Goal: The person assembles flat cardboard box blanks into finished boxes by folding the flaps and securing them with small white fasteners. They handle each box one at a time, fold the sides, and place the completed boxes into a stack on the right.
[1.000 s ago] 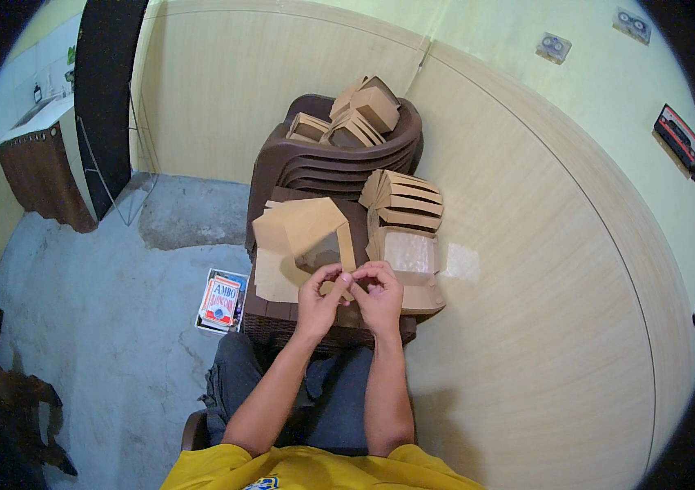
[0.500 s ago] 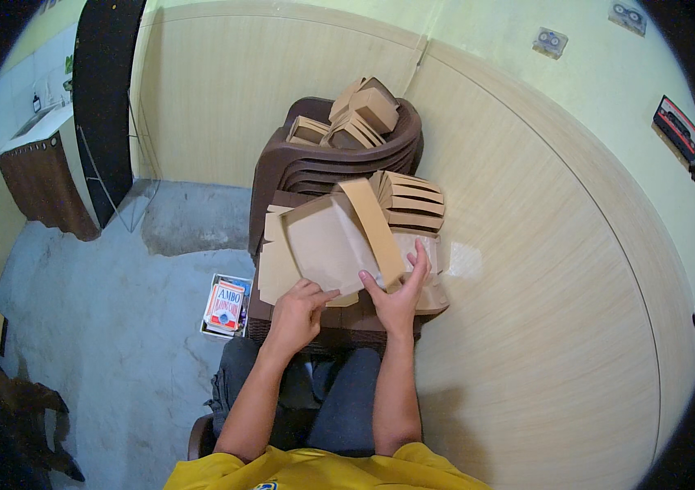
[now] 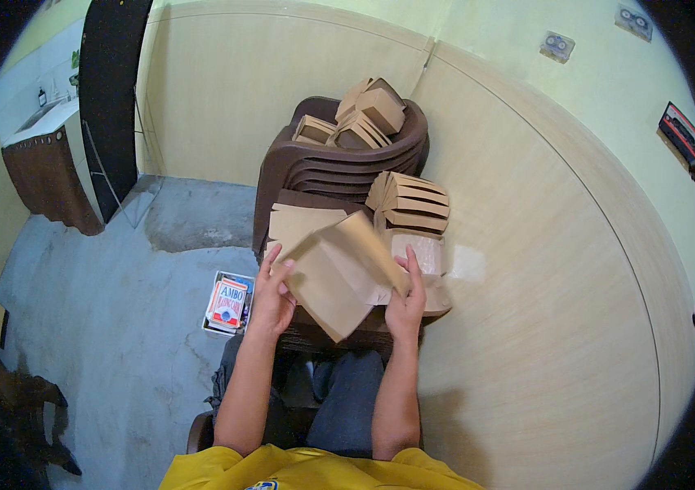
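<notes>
A partly folded brown cardboard box [image 3: 327, 282] is held tilted above a stack of dark brown chairs [image 3: 302, 208]. One side panel stands up, blurred by motion. My right hand [image 3: 406, 304] is closed on the box's right edge, thumb and fingers gripping the board. At the box's left corner is my left hand [image 3: 274, 298], its fingers extended and its thumb by the edge; whether it bears any weight I cannot tell. Flat cut cardboard blanks [image 3: 302, 219] lie on the seat behind the box.
Folded cardboard boxes [image 3: 372, 110] are piled at the back of the stacked chairs. More nested cardboard pieces [image 3: 413, 202] stand at the right, beside a plastic-wrapped pack [image 3: 417, 249]. A small white bin [image 3: 229, 304] sits on the floor to the left. A wood-panelled wall [image 3: 552, 286] closes the right.
The box has come nearer to me and turned, uncovering the blanks behind it. My left hand has moved left and up from the front edge, its fingers opening out.
</notes>
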### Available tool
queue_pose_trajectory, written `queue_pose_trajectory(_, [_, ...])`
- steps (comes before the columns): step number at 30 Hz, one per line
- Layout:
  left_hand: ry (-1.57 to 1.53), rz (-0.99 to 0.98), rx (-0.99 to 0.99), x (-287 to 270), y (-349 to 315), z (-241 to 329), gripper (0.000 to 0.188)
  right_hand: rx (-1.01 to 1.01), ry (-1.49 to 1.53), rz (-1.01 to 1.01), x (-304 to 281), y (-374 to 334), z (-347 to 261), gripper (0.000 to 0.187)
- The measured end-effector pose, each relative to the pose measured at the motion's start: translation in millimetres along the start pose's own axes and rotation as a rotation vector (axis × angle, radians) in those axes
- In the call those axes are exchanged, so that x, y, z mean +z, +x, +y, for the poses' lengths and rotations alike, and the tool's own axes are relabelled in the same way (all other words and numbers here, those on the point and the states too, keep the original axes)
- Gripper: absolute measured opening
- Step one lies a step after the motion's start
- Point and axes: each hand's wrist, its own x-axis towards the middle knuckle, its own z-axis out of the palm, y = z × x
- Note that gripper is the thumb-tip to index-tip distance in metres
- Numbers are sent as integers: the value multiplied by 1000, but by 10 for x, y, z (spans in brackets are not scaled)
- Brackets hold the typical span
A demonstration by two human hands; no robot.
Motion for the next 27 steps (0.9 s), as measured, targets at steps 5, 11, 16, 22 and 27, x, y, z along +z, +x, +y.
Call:
queue_pose_trajectory(5, [-4, -147, 35, -83, -16, -22, 67, 13, 4, -52, -15, 12, 18, 80])
queue_pose_trajectory(11, [-132, -152, -79, -127, 11, 59, 75, 473, 610, -58, -42, -55, 128, 58])
queue_pose_trajectory(16, [188, -34, 57, 83, 60, -139, 79, 661, 823, -166, -7, -199, 112, 55])
queue_pose_trajectory(22, [-29, -106, -67, -32, -7, -104, 62, 305, -15, -105, 163, -94, -7, 54])
queue_pose_trajectory(27, [56, -76, -32, -89, 77, -83, 50, -365, -462, -157, 61, 7, -187, 37])
